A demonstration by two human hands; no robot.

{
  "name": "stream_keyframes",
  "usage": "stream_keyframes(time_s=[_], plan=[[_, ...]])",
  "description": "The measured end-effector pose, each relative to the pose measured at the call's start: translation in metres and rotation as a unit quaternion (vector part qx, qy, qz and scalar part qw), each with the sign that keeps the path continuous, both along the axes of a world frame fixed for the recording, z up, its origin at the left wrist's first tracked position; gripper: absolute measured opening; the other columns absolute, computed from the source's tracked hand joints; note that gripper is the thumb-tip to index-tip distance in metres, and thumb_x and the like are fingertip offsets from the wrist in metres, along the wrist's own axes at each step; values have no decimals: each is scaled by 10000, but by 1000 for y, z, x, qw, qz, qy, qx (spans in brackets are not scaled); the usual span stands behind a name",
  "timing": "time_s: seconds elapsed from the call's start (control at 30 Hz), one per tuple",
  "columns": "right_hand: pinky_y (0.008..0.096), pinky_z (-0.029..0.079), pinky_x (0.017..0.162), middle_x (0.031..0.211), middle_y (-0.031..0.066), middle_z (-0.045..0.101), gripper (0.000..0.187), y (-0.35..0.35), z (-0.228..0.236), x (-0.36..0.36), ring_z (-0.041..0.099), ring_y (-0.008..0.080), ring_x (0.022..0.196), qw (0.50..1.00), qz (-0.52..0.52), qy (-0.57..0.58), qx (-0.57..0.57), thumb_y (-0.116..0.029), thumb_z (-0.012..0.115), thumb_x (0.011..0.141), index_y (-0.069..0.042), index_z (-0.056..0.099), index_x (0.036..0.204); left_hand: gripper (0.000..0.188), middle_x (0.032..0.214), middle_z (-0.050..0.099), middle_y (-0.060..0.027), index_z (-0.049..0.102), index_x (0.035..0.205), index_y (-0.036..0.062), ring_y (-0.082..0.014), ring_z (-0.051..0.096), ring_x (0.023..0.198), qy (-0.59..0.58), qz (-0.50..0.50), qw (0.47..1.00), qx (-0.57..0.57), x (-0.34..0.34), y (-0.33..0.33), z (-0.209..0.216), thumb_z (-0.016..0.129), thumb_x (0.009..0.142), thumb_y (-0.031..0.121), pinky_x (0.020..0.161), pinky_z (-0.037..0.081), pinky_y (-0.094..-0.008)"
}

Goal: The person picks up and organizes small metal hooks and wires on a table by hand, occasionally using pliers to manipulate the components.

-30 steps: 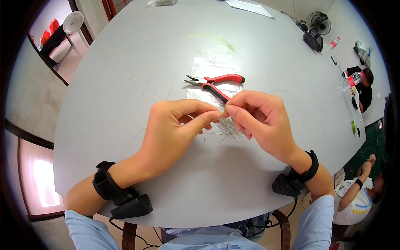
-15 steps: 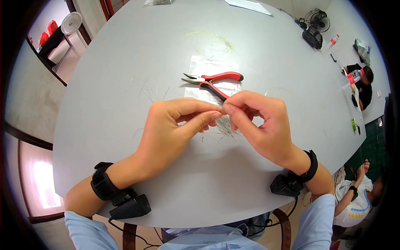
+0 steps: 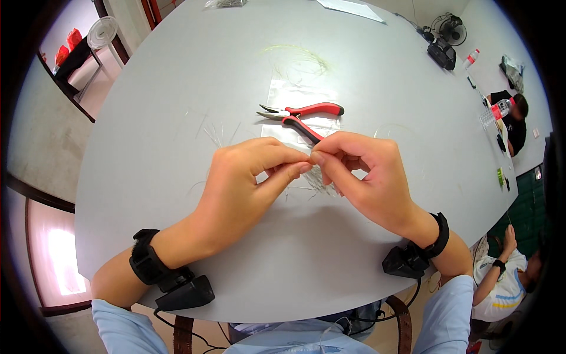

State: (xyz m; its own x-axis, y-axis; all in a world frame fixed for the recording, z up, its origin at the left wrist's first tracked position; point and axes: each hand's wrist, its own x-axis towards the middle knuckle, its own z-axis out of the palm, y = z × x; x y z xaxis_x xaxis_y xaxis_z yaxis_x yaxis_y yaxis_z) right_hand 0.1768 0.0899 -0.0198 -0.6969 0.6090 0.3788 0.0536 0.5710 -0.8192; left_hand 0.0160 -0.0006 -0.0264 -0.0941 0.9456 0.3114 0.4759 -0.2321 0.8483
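Observation:
My left hand (image 3: 239, 183) and my right hand (image 3: 377, 177) meet above the table, thumb and forefinger of each pinched together and the tips touching. Whatever they hold is too small to make out. Beneath and behind the fingers lies a pile of short, thin silvery strands (image 3: 318, 183), partly hidden by my right hand. Just beyond the hands rest bent-nose pliers (image 3: 315, 108) with red and black handles, jaws apart and pointing left. They lie on a clear plastic bag (image 3: 289, 91). One handle's end is close to my right forefinger.
A loose coil of yellowish thin line (image 3: 321, 64) lies past the bag, and stray thin strands (image 3: 217, 135) lie left of it. White paper (image 3: 352, 8) is at the far edge. Bottles (image 3: 501, 109), a black fan (image 3: 453, 29) and two other people are at the right.
My joined fingertips have shifted slightly left, still pinched together. The pliers and bag have not moved. At the right, the nearer person's hand has changed position.

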Motion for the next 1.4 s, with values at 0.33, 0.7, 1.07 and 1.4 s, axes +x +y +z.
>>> stream_keyframes(time_s=[0.33, 0.7, 1.07, 1.4], plan=[[213, 438, 491, 636, 67, 601, 77, -3, 3, -2, 567, 86, 546, 998, 8, -6, -62, 26, 539, 814, 22, 613, 794, 162, 833, 659, -65, 640, 984, -19, -98, 605, 741, -73, 1, 997, -33, 0, -1, 1, 605, 832, 25, 676, 480, -226], [191, 461, 511, 741, 49, 615, 87, 3, -1, 1, 565, 72, 598, 998, 47, -34, 0, 5, 536, 862, 41, 616, 863, 172, 793, 670, -97, 617, 972, 5, -171, 654, 730, -50, -21, 998, 11, -3, 1, -1, 637, 804, 40, 693, 508, -267], [182, 443, 501, 712, 29, 591, 100, 0, 2, -1, 544, 63, 575, 994, 55, -22, -93, -11, 513, 876, 28, 605, 879, 80, 803, 605, -45, 577, 906, -33, -102, 574, 717, -13, -3, 1000, 16, -6, -2, -1, 554, 868, 34, 679, 473, -236], [195, 416, 505, 647, 12, 546, 113, 1, 5, -3, 515, 57, 575, 982, 64, -31, -173, -44, 512, 872, 20, 602, 847, 59, 788, 621, -93, 579, 871, -27, -159, 605, 716, -107, 4, 994, 14, -3, -1, -5, 568, 838, 21, 668, 488, -272]])
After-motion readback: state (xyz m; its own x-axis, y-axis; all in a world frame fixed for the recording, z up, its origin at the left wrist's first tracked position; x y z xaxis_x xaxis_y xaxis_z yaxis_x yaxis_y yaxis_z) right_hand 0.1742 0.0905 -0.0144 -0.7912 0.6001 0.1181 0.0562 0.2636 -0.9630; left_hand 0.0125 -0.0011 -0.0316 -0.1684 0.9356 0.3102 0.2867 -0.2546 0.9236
